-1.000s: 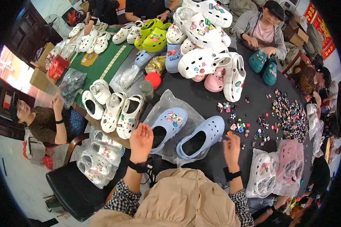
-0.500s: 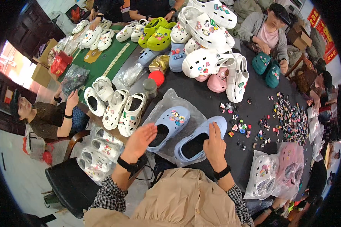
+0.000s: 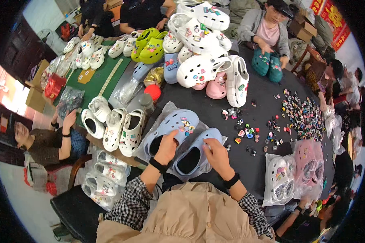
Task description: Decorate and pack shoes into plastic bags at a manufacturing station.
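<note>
Two pale blue clogs lie side by side on a clear bag on the dark desk [image 3: 267, 109]. Left hand [image 3: 167, 146] rests on the decorated clog [image 3: 172, 127], grip loose; right hand [image 3: 215, 156] pinches the plain clog's [image 3: 198, 148] top.

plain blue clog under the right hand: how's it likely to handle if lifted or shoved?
The plain blue clog looks like thick moulded foam, so probably light for its bulk and only slightly bendy. It lies on a crinkled clear plastic bag, so a push would likely slide it rather than tip it. The right hand rests on its toe; its wide flat sole suggests no rolling.
</note>
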